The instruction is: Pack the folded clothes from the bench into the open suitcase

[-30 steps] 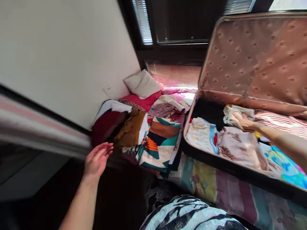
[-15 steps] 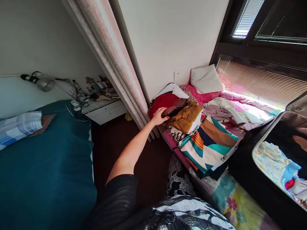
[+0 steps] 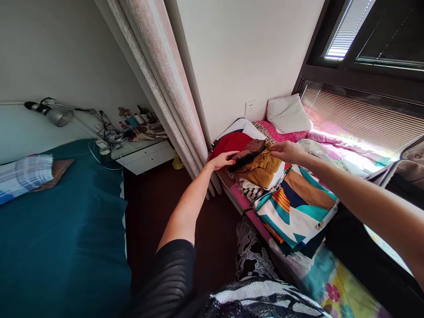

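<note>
My left hand [image 3: 222,161] is closed on the near left end of a dark brown garment [image 3: 247,152], its thumb over the cloth. From the right, my right hand [image 3: 287,151] reaches in with its fingers pinched at the far edge of a mustard-brown garment [image 3: 261,170], close to the dark brown one. Both garments lie on a pile beside a red piece of clothing [image 3: 230,143]. A stack of folded clothes with a colourful geometric print [image 3: 298,207] lies nearer to me. What the right fingertips cover is partly hidden.
A black open suitcase [image 3: 351,247] stands at the right, partly behind my right arm. A white pillow [image 3: 288,114] rests against the wall by the window. A curtain [image 3: 172,84] hangs left of the clothes. Further left are a white drawer unit [image 3: 145,155] and a teal bed [image 3: 73,229].
My right hand has come into view from the right and reached the clothes pile. The left hand stays at the dark brown garment. The view has shifted slightly.
</note>
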Action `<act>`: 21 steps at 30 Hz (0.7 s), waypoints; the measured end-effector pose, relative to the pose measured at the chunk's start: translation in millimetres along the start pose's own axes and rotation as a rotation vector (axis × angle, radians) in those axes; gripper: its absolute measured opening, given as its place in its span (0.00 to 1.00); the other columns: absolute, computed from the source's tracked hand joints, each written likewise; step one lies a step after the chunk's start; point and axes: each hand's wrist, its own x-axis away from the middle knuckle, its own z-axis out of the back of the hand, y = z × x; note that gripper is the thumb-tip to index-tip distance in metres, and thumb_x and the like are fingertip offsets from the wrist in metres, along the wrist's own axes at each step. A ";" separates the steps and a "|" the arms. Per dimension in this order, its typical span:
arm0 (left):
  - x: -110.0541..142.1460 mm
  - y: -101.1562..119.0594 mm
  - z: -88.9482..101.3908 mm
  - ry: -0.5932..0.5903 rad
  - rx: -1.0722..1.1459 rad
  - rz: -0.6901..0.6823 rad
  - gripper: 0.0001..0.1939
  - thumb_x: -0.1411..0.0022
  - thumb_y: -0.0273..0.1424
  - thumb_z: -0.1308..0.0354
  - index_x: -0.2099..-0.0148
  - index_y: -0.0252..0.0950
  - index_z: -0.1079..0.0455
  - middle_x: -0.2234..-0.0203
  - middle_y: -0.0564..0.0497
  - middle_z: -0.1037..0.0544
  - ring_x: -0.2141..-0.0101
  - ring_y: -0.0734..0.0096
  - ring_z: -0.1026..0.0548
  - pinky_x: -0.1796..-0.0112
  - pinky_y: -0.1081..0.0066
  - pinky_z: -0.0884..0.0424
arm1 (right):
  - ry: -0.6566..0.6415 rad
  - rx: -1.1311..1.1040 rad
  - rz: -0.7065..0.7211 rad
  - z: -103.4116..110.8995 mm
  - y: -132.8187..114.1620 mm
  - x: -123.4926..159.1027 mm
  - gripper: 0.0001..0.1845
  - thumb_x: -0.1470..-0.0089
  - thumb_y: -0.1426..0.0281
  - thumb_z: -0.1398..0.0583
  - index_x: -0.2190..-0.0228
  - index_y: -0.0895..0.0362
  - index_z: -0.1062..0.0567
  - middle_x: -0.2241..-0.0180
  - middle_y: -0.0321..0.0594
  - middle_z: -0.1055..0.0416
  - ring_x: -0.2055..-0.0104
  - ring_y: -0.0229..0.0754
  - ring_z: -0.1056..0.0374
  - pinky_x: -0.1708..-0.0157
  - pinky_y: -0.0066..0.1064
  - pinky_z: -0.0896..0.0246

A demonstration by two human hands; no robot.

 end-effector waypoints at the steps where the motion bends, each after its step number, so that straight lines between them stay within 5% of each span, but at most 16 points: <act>1: 3.0 -1.9 1.5 0.021 -0.029 0.007 0.47 0.54 0.47 0.21 0.34 0.34 0.24 0.35 0.36 0.25 0.33 0.42 0.29 0.31 0.50 0.39 | -0.016 0.021 0.001 -4.3 -2.9 -16.1 0.16 0.36 0.63 0.40 0.54 0.54 0.15 0.63 0.40 0.19 0.59 0.46 0.24 0.56 0.33 0.31; 6: 7.5 -14.8 -12.0 0.229 -0.233 -0.034 0.30 0.44 0.35 0.29 0.39 0.34 0.21 0.38 0.37 0.22 0.36 0.48 0.26 0.31 0.53 0.39 | -0.016 0.064 -0.111 -32.3 1.6 -87.4 0.22 0.33 0.62 0.40 0.43 0.59 0.19 0.45 0.51 0.22 0.42 0.53 0.26 0.42 0.36 0.31; 10: -4.4 -20.4 -17.6 0.347 -0.149 0.011 0.23 0.37 0.36 0.34 0.42 0.34 0.20 0.44 0.38 0.18 0.39 0.49 0.24 0.32 0.51 0.37 | 0.017 -0.030 -0.251 -59.2 12.8 -120.7 0.33 0.33 0.61 0.37 0.33 0.61 0.29 0.34 0.58 0.31 0.30 0.57 0.34 0.32 0.41 0.38; 15: -21.4 -25.6 -0.3 0.467 0.260 0.019 0.27 0.33 0.47 0.36 0.39 0.36 0.22 0.40 0.41 0.19 0.34 0.51 0.27 0.31 0.49 0.37 | 0.026 -0.203 -0.241 -71.4 24.0 -137.3 0.33 0.37 0.67 0.37 0.32 0.60 0.29 0.38 0.56 0.27 0.36 0.53 0.29 0.36 0.41 0.33; 19: -24.1 -30.5 7.4 0.495 0.469 0.084 0.30 0.35 0.49 0.34 0.38 0.37 0.24 0.40 0.41 0.19 0.33 0.53 0.28 0.29 0.49 0.37 | -0.131 -0.242 -0.088 -69.5 28.8 -139.8 0.43 0.48 0.78 0.36 0.31 0.54 0.30 0.42 0.46 0.24 0.45 0.48 0.25 0.42 0.37 0.29; 21: -24.2 -31.2 7.1 0.506 0.511 0.107 0.28 0.35 0.47 0.33 0.38 0.37 0.24 0.40 0.42 0.19 0.33 0.54 0.28 0.29 0.50 0.37 | -0.157 -0.174 -0.029 -70.4 28.3 -141.6 0.39 0.50 0.78 0.34 0.36 0.54 0.25 0.43 0.43 0.23 0.45 0.48 0.26 0.40 0.36 0.30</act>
